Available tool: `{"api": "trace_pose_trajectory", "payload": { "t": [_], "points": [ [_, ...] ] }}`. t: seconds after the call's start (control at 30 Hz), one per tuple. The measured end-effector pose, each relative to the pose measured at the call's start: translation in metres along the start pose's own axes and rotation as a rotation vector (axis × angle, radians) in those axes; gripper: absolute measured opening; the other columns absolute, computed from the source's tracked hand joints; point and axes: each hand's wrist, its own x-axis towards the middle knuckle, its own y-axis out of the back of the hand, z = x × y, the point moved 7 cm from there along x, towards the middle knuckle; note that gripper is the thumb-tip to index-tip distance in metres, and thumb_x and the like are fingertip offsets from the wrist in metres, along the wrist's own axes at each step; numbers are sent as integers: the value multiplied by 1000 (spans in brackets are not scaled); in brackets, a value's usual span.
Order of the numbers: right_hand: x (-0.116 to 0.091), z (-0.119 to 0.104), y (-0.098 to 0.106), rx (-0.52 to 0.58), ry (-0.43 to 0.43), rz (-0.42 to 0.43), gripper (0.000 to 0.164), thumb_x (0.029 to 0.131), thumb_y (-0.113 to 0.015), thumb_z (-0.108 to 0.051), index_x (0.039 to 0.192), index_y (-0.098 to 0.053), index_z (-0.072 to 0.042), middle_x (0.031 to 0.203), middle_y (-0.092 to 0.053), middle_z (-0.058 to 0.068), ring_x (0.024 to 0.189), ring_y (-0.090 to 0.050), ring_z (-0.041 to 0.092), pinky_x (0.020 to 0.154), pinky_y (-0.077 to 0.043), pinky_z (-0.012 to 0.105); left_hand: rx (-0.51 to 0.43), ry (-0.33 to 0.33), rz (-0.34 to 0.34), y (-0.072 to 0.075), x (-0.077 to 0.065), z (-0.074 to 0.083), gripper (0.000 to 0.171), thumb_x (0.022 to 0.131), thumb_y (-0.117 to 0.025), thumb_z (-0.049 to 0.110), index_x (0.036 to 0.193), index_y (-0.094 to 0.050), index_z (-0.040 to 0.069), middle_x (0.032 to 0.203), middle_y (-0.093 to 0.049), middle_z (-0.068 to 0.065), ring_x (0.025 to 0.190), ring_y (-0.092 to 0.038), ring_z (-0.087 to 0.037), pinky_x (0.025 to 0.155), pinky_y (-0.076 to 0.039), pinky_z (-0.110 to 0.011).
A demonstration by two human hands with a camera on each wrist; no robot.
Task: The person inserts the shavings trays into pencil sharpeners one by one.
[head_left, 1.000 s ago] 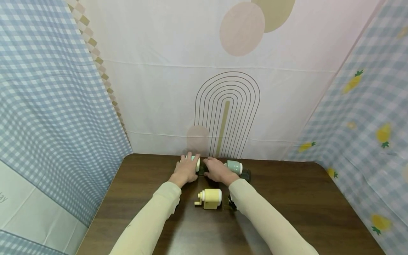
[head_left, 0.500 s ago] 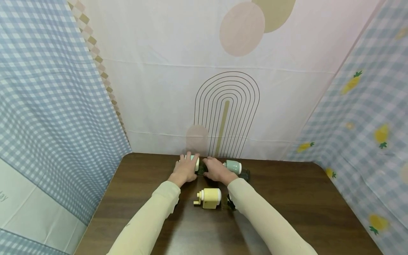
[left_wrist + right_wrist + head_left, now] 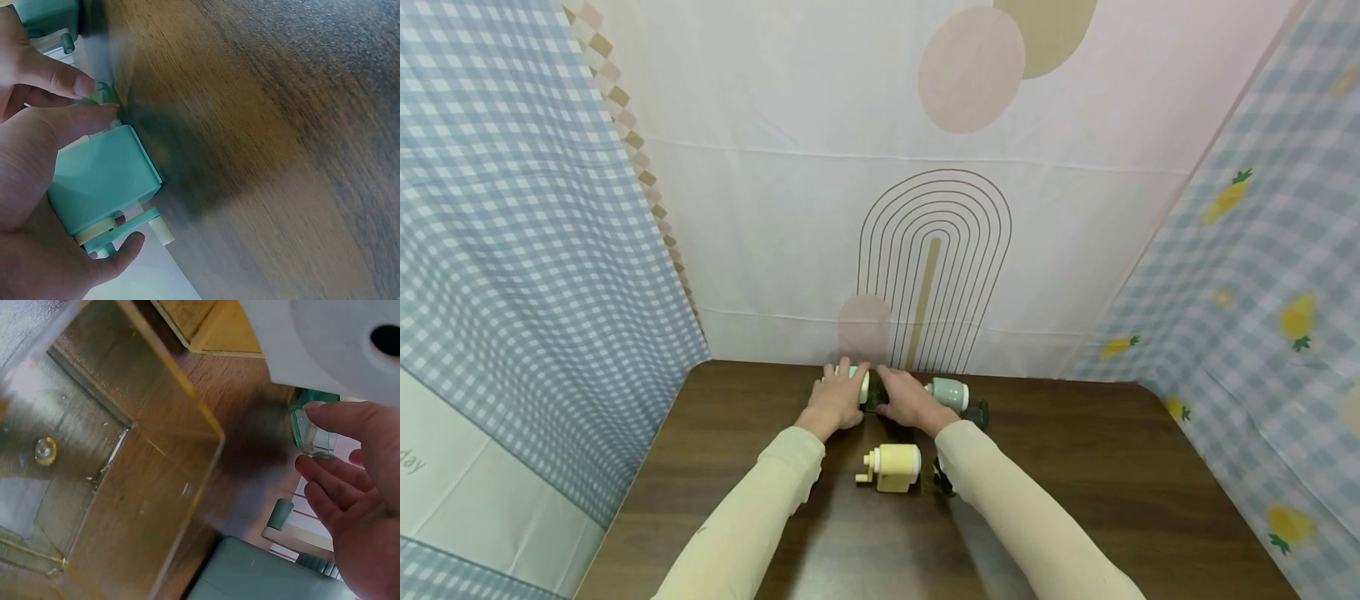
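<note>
Where the white printed cloth (image 3: 775, 250) meets the far edge of the brown wooden table (image 3: 1075, 467), I reach out with both arms in pale sleeves (image 3: 752, 500). Near that edge my left hand (image 3: 833, 404) is wrapped round the mint sharpener (image 3: 103, 181). Just beside it, my right hand (image 3: 912, 402) is narrowed to a pinch of thumb and fingers. Nearer me stands the yellow sharpener (image 3: 897, 468), its handle toward my left, and to the right of my right hand is the grey-green sharpener (image 3: 951, 393). Close by the yellow one I have a clear yellowish tray (image 3: 162, 481). Smaller is the clear green-tinted drawer (image 3: 314, 436) in my right-hand pinch, near the mint sharpener; whether the two touch, I cannot tell. Smallest, the mint sharpener's crank (image 3: 132, 225) sits just beside one of my left fingers.
</note>
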Motion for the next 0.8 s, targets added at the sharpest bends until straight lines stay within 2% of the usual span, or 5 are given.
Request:
{"api": "trace_pose_trajectory", "payload": {
  "t": [0.43, 0.63, 0.8],
  "points": [
    [1, 1, -3, 68, -5, 25, 73, 93, -77, -21, 153, -38, -3, 147, -53, 20, 132, -52, 36, 104, -50, 50, 13, 6, -5, -7, 5, 1, 88, 89, -79, 33, 159, -26, 25, 155, -29, -18, 131, -37, -44, 96, -50, -57],
    [3, 0, -3, 73, 8, 34, 74, 93, -77, -22, 153, -38, -4, 146, -55, 19, 130, -54, 34, 103, -51, 49, 16, 6, 3, -7, 6, -2, 92, 88, -79, 34, 161, -23, 22, 155, -30, -18, 131, -37, -44, 95, -51, -57],
    [5, 0, -3, 76, 6, 40, 74, 93, -77, -23, 153, -39, -4, 145, -56, 19, 129, -54, 34, 103, -51, 49, 17, 4, 28, -6, 5, -3, 91, 87, -80, 31, 159, -27, 19, 153, -32, -18, 129, -38, -44, 93, -51, -58]
  ]
}}
